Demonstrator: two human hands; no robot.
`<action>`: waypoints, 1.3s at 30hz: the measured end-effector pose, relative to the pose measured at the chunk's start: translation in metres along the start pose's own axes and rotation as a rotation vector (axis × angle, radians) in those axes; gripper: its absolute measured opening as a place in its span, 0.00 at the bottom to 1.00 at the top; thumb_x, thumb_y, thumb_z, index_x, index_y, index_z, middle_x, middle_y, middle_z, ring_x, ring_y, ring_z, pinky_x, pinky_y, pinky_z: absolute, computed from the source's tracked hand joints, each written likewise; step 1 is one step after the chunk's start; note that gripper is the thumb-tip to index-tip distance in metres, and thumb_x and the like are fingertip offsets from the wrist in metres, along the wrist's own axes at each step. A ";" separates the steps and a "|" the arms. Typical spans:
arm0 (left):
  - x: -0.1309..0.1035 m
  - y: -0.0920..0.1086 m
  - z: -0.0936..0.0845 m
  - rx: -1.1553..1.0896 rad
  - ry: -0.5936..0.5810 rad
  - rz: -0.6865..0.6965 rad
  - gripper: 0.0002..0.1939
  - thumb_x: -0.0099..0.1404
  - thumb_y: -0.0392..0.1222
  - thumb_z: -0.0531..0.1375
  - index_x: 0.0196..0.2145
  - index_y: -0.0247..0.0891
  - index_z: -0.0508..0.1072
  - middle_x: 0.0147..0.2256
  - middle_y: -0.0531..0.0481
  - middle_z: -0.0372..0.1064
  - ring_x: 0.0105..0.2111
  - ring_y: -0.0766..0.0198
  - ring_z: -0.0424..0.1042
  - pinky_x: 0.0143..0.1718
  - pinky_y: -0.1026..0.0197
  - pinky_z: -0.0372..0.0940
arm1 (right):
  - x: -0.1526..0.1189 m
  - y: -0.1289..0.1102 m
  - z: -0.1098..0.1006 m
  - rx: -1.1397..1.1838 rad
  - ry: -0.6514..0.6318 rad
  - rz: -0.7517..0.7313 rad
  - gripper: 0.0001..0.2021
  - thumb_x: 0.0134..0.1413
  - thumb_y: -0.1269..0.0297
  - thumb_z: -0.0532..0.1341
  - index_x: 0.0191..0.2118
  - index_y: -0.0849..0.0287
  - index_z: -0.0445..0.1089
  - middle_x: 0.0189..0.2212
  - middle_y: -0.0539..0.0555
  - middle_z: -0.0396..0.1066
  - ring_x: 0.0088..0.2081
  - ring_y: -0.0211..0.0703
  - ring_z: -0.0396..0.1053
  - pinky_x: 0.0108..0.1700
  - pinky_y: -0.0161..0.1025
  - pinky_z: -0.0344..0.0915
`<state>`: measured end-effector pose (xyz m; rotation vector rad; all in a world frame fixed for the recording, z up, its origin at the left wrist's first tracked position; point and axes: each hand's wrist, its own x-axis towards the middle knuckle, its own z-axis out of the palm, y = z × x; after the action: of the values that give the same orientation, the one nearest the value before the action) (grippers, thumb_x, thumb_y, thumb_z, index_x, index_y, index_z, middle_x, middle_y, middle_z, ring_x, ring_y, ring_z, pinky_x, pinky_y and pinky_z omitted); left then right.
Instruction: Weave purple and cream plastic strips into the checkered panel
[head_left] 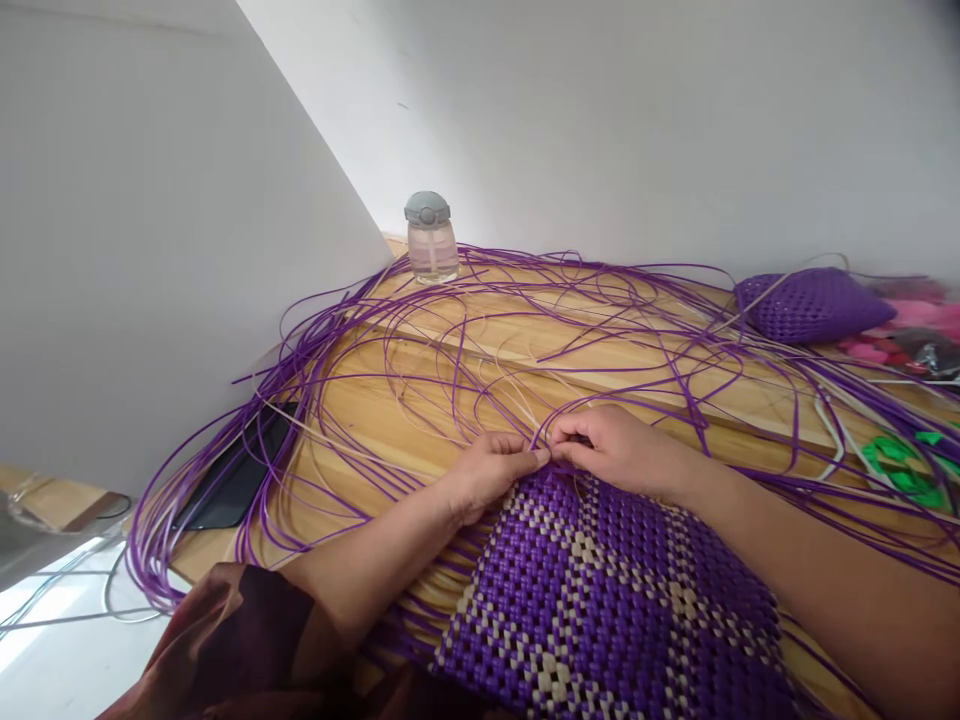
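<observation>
White walls meet in a corner behind a light wooden tabletop [465, 395] that is strewn with long loops of purple plastic weaving strand [450, 330]. At far left a dark flat tablet-like slab [232, 480] lies under the strands near the table's edge. Further back, close to the corner, stands a small clear bottle with a grey cap [430, 240]. In the middle foreground the left hand [487, 472] and right hand [615, 445] meet fingertip to fingertip, each pinching strands at the upper edge of a purple-and-cream woven plastic panel [600, 600] (a checkered pattern with cream diamonds), which lies on the table nearest the person. At far right rests a purple woven pouch [810, 305], with pink items [911, 325] and green plastic pieces [904, 470] beside it.
</observation>
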<state>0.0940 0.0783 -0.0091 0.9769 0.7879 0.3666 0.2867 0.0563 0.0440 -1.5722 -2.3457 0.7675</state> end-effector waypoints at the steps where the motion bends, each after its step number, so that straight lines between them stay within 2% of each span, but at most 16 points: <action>1: 0.000 0.000 0.000 -0.008 0.002 -0.005 0.22 0.48 0.56 0.69 0.26 0.34 0.70 0.19 0.55 0.64 0.17 0.73 0.56 0.20 0.64 0.45 | 0.003 0.001 0.001 0.012 -0.009 -0.011 0.10 0.59 0.68 0.55 0.31 0.59 0.73 0.27 0.49 0.73 0.30 0.37 0.67 0.34 0.35 0.60; 5: -0.001 0.000 0.002 -0.048 0.025 0.005 0.17 0.45 0.47 0.72 0.26 0.32 0.73 0.22 0.53 0.68 0.20 0.72 0.62 0.25 0.65 0.52 | 0.007 0.006 0.001 0.060 -0.021 -0.045 0.10 0.60 0.68 0.56 0.34 0.58 0.76 0.31 0.49 0.76 0.32 0.37 0.70 0.36 0.34 0.63; 6: 0.000 0.000 0.003 -0.058 0.029 0.001 0.16 0.44 0.45 0.72 0.26 0.32 0.74 0.22 0.53 0.69 0.21 0.72 0.63 0.26 0.65 0.54 | 0.005 0.006 0.002 0.024 0.029 -0.056 0.10 0.61 0.68 0.56 0.35 0.57 0.76 0.32 0.49 0.76 0.33 0.38 0.71 0.37 0.35 0.64; 8: 0.000 0.001 0.003 -0.078 0.029 -0.017 0.16 0.44 0.44 0.72 0.26 0.32 0.75 0.24 0.51 0.71 0.22 0.70 0.65 0.29 0.64 0.57 | -0.004 0.005 0.006 -0.151 0.218 -0.102 0.10 0.62 0.68 0.57 0.37 0.58 0.76 0.38 0.53 0.77 0.38 0.41 0.72 0.42 0.38 0.66; 10: 0.001 0.000 0.002 -0.090 0.032 -0.031 0.15 0.42 0.43 0.72 0.26 0.31 0.75 0.24 0.51 0.72 0.22 0.69 0.66 0.30 0.63 0.58 | -0.017 0.002 0.014 -0.359 0.420 -0.195 0.09 0.62 0.69 0.57 0.38 0.58 0.76 0.42 0.55 0.76 0.43 0.45 0.70 0.49 0.43 0.64; 11: 0.002 0.000 0.002 -0.093 0.032 -0.033 0.15 0.42 0.42 0.72 0.25 0.31 0.75 0.23 0.51 0.72 0.22 0.69 0.66 0.30 0.63 0.58 | -0.024 -0.001 0.019 -0.423 0.474 -0.245 0.08 0.62 0.69 0.58 0.38 0.58 0.75 0.42 0.55 0.75 0.44 0.46 0.70 0.51 0.44 0.64; 13: 0.003 0.000 0.001 -0.092 0.031 -0.029 0.15 0.41 0.41 0.72 0.25 0.31 0.75 0.23 0.51 0.71 0.22 0.70 0.66 0.30 0.64 0.57 | -0.036 -0.005 0.028 -0.457 0.474 -0.291 0.07 0.62 0.69 0.58 0.38 0.59 0.75 0.39 0.55 0.75 0.43 0.46 0.68 0.51 0.45 0.63; 15: 0.004 0.000 0.000 -0.094 0.030 -0.020 0.15 0.40 0.41 0.73 0.25 0.31 0.75 0.23 0.51 0.72 0.23 0.70 0.66 0.30 0.64 0.57 | -0.045 -0.007 0.035 -0.427 0.407 -0.232 0.06 0.62 0.69 0.59 0.36 0.60 0.74 0.35 0.55 0.74 0.42 0.47 0.67 0.49 0.46 0.63; 18: 0.004 0.000 -0.001 -0.095 0.028 -0.038 0.15 0.40 0.41 0.73 0.23 0.31 0.74 0.22 0.52 0.71 0.22 0.70 0.65 0.30 0.63 0.57 | -0.058 -0.013 0.034 -0.298 0.276 -0.077 0.08 0.62 0.68 0.58 0.31 0.59 0.72 0.30 0.54 0.72 0.39 0.47 0.67 0.46 0.46 0.63; 21: 0.005 0.000 -0.002 -0.081 0.017 -0.050 0.15 0.39 0.41 0.73 0.24 0.31 0.74 0.23 0.50 0.72 0.22 0.69 0.66 0.31 0.62 0.59 | -0.070 -0.030 0.023 -0.090 0.170 0.002 0.10 0.65 0.65 0.55 0.36 0.56 0.73 0.31 0.52 0.73 0.35 0.41 0.69 0.40 0.41 0.64; 24: 0.007 -0.001 -0.004 -0.070 0.011 -0.029 0.14 0.40 0.40 0.72 0.24 0.31 0.75 0.22 0.51 0.72 0.22 0.69 0.66 0.29 0.63 0.59 | -0.074 -0.048 0.015 0.092 0.195 -0.014 0.10 0.65 0.65 0.54 0.43 0.53 0.74 0.41 0.52 0.75 0.42 0.40 0.71 0.45 0.38 0.65; 26: 0.007 -0.002 -0.004 -0.068 0.021 -0.011 0.13 0.40 0.39 0.72 0.22 0.32 0.73 0.20 0.54 0.69 0.19 0.71 0.63 0.26 0.64 0.56 | -0.069 -0.052 0.014 0.215 0.207 -0.022 0.09 0.64 0.63 0.57 0.41 0.53 0.75 0.50 0.53 0.72 0.48 0.41 0.70 0.50 0.39 0.64; 28: 0.008 -0.002 -0.004 -0.066 0.039 0.004 0.14 0.38 0.38 0.72 0.19 0.32 0.71 0.17 0.56 0.66 0.18 0.73 0.60 0.24 0.65 0.52 | -0.059 -0.047 0.017 0.360 0.134 -0.013 0.08 0.62 0.60 0.59 0.36 0.55 0.74 0.55 0.54 0.68 0.49 0.43 0.70 0.49 0.39 0.65; 30: 0.007 -0.001 -0.003 -0.071 0.043 0.006 0.16 0.35 0.38 0.73 0.19 0.32 0.70 0.17 0.56 0.66 0.18 0.74 0.60 0.24 0.66 0.52 | -0.048 -0.036 0.023 0.510 0.093 0.024 0.09 0.60 0.58 0.60 0.33 0.57 0.73 0.50 0.55 0.71 0.45 0.42 0.71 0.44 0.37 0.65; 34: 0.005 0.002 -0.002 -0.064 0.023 -0.004 0.18 0.35 0.40 0.74 0.23 0.31 0.74 0.21 0.53 0.69 0.21 0.72 0.64 0.28 0.65 0.56 | -0.032 -0.012 0.034 0.762 0.227 0.241 0.11 0.56 0.56 0.64 0.32 0.59 0.72 0.30 0.51 0.73 0.31 0.34 0.66 0.34 0.33 0.62; 39: 0.005 0.001 -0.003 -0.070 0.015 -0.004 0.19 0.36 0.41 0.75 0.24 0.30 0.74 0.22 0.52 0.71 0.22 0.71 0.65 0.30 0.64 0.57 | -0.026 -0.003 0.044 0.932 0.233 0.409 0.15 0.49 0.53 0.68 0.33 0.62 0.71 0.26 0.51 0.72 0.25 0.31 0.63 0.25 0.29 0.58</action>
<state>0.0948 0.0836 -0.0109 0.9081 0.7855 0.3960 0.2754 0.0193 0.0113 -1.5395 -1.1770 1.3928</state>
